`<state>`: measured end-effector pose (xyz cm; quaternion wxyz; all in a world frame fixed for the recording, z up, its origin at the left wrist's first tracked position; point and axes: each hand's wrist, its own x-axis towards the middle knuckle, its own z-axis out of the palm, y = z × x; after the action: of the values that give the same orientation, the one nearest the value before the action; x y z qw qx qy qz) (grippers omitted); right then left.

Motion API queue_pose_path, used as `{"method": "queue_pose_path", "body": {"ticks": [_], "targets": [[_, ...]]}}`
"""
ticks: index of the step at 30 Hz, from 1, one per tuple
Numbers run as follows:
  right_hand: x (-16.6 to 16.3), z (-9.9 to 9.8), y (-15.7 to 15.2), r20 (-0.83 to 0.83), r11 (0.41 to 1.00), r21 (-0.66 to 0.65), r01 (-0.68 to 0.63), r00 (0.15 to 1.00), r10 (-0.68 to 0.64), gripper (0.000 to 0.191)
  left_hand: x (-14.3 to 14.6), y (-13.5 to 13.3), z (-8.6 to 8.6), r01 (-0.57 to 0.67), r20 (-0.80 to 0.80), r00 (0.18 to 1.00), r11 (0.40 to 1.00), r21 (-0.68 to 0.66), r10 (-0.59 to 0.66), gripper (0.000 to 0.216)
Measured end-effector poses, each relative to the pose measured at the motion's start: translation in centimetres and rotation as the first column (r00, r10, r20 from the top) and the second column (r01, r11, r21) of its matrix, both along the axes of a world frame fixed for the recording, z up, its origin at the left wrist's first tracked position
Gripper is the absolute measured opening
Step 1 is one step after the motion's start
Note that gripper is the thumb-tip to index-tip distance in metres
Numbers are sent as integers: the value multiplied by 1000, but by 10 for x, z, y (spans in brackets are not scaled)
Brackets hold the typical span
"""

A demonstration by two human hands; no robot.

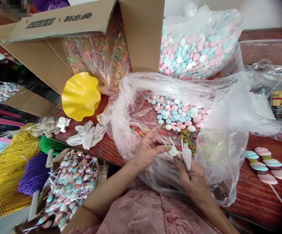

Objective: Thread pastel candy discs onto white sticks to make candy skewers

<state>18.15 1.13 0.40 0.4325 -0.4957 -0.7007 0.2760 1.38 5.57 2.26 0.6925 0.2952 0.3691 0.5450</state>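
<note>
My left hand (148, 148) pinches a white round candy (172, 150) with a thin white stick (165, 143) at it, just above the open clear plastic bag (218, 130). My right hand (190, 177) is closed around a bundle of white sticks (187, 155) that point upward. Inside the bag lie pink, blue and white round candies (179, 113) and small coloured ring candies (184, 135). Both hands are close together over the bag's near side.
Finished candy sticks (264, 164) lie on the wooden table (262, 198) at right. A yellow wavy bowl (80, 95), an open cardboard box (58, 35), a large bag of candies (196, 48), coloured cord spools (16, 169) and a box of wrapped lollipops (70, 185) surround me.
</note>
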Motion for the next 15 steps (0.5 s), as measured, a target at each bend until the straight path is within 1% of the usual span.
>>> {"method": "queue_pose_path", "body": {"ticks": [5,7,9,10,11,12,13,14,15], "targets": [[-4,-1,0,-88,994,-89,59,994,-67,25,6,-9,-10,33,-54,998,999,40,-31,89],[-3,1,3,-131,989,-120,85,986,-101,30,2,-2,-8,112,-109,988,992,51,-106,89],[1,3,7,-173,977,-183,109,975,-141,35,-8,19,-2,253,-249,941,965,75,-228,78],[4,3,9,-193,967,-223,122,967,-167,37,-13,35,3,328,-362,891,940,92,-275,67],[8,2,11,-214,954,-265,138,957,-198,39,-19,54,7,365,-504,823,924,114,-263,50],[12,0,13,-233,939,-309,152,945,-229,40,-24,73,12,375,-662,725,916,145,-192,35],[16,-2,14,-252,924,-348,159,933,-255,42,-28,92,14,392,-810,579,903,174,-95,27],[19,-5,14,-271,911,-382,157,923,-273,42,-31,110,16,437,-913,408,879,189,-7,21],[22,-8,13,-288,899,-411,150,914,-285,42,-33,125,16,510,-968,250,846,159,31,16]]}}
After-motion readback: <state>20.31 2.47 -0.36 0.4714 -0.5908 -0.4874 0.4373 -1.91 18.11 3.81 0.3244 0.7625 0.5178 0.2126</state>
